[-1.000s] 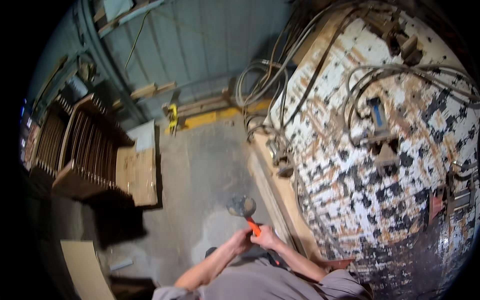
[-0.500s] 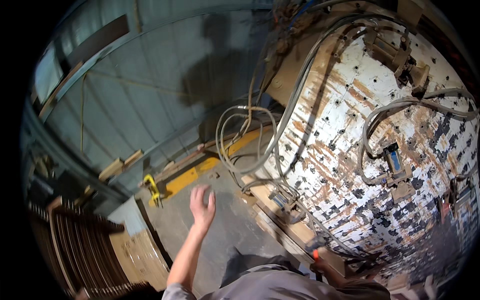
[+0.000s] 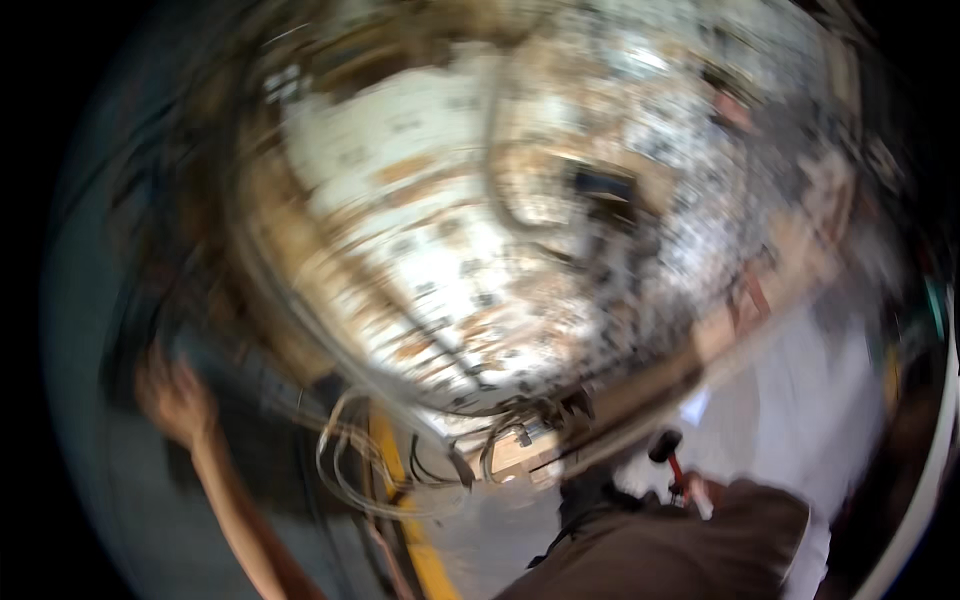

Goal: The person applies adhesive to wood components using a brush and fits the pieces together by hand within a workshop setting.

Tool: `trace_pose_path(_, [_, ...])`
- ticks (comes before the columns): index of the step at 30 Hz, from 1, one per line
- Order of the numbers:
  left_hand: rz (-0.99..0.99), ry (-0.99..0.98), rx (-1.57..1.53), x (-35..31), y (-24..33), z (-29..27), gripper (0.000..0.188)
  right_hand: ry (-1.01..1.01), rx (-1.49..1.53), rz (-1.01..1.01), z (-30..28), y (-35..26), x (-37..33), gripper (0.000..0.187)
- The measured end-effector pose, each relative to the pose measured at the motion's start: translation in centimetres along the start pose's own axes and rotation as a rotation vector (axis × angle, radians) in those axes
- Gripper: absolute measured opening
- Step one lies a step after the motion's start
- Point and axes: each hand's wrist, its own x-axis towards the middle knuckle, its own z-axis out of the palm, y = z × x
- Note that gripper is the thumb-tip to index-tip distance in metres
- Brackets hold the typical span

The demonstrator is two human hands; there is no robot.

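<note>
A person in a brown-grey shirt (image 3: 690, 545) stands at a large, curved white panel mottled with black flecks and rust-brown streaks (image 3: 450, 270), the whole scene smeared by motion blur. The right hand (image 3: 703, 493), low in the view and close against the body, is closed around the red handle of a black-headed mallet (image 3: 673, 464); blur hides exactly how the fingers wrap it. The mallet tilts up and to the left, its dark head out beyond the hand, in front of the shirt's edge and near the panel's lower right border, with a gap showing between them. The left hand (image 3: 178, 400) reaches far out to the left on an extended bare forearm, its fingers apart and its palm unclenched, against a dark, blurred background. Nearest to it are grey hoses looped in coils (image 3: 340, 475), lower and to its right, beside a yellow stripe (image 3: 428, 560) along the grey floor (image 3: 485, 515). A dark, box-like fitting (image 3: 605, 188) sits on the panel's face, right of a curving hose. A brown, beam-like edge (image 3: 640, 410) runs along the panel's lower right side, and a reddish piece (image 3: 755, 290) shows farther up.
</note>
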Motion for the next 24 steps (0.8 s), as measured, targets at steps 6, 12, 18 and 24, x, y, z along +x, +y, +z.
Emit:
trace_pose_path(6, [-0.005,-0.164,-0.101,4.4,-3.8,7.6,0.041,0.196,-0.084,0.287,10.3,-3.8,-3.8,0.024])
trace_pose_path(12, [0.211,0.186,0.347,4.7,-2.8,9.6,0.047,0.430,-0.073,0.513,20.2,-2.0,-8.2,0.043])
trace_pose_path(18, [0.214,0.328,0.143,6.3,-4.7,13.3,0.049,0.499,0.206,0.543,30.9,3.0,-11.9,0.041])
trace_pose_path(24, [0.205,0.407,0.104,10.1,-6.0,11.1,0.045,0.454,0.250,0.530,36.1,5.2,-12.6,0.047])
